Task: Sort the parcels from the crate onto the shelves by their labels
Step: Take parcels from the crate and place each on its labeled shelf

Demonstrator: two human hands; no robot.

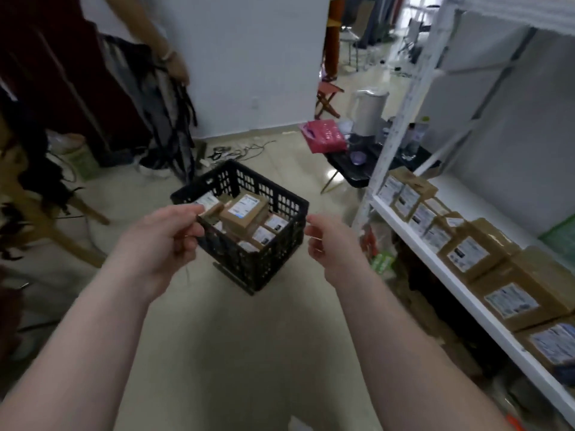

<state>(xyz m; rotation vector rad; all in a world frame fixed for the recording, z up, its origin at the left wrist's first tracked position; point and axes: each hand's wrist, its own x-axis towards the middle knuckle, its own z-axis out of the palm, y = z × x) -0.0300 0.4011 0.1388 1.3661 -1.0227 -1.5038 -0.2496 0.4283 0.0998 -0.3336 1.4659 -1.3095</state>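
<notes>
- One black crate (249,269) stands on the floor, and both arms reach toward it.
- In the crate lie at least five brown parcels (245,209) with white labels, piled up. The lower ones are hidden.
- To the right of the crate is one white shelf (413,241) with about eight shelved boxes (469,255) in a row. The nearest is cut off by the frame edge, and the labels are too blurred to read.
- The left hand (168,234) is at the crate's left rim with its fingers curled. Blur hides whether they touch the rim or a small box.
- The right hand (329,247) is just beside the crate's right corner, fingers loosely curled and holding nothing.
- Beyond the crate are one pink bag (325,135) and one white kettle (368,110).
</notes>
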